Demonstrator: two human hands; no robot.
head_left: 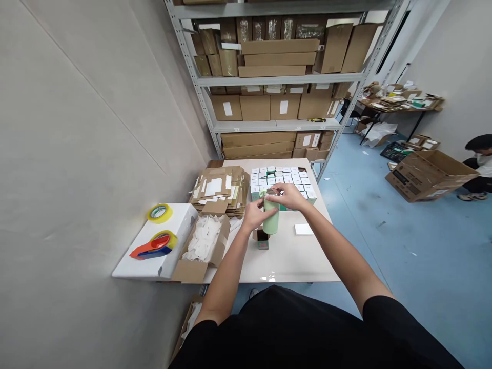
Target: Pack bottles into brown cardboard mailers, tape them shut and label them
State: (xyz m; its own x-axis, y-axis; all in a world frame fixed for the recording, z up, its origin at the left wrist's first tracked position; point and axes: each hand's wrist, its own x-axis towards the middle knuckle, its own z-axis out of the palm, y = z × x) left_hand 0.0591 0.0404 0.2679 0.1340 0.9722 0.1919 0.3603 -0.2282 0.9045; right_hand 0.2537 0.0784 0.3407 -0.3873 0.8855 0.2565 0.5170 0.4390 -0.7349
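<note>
My left hand [253, 214] is wrapped round the side of a pale green bottle [271, 219] held upright above the white table [284, 259]. My right hand [289, 197] is closed over the bottle's top. Just below the bottle a small open brown box [262, 239] stands on the table. A small white card [303, 229] lies to the right of it. Behind my hands are rows of several small white and green boxes [280, 179].
A stack of flat cardboard blanks [221, 190] lies at the left. An open carton of white packing material [202, 246], a tape roll [159, 213] and a red tape dispenser [154, 246] sit further left. Metal shelving [277, 79] with cartons stands behind. A person [480, 164] crouches at the far right beside an open box [428, 174].
</note>
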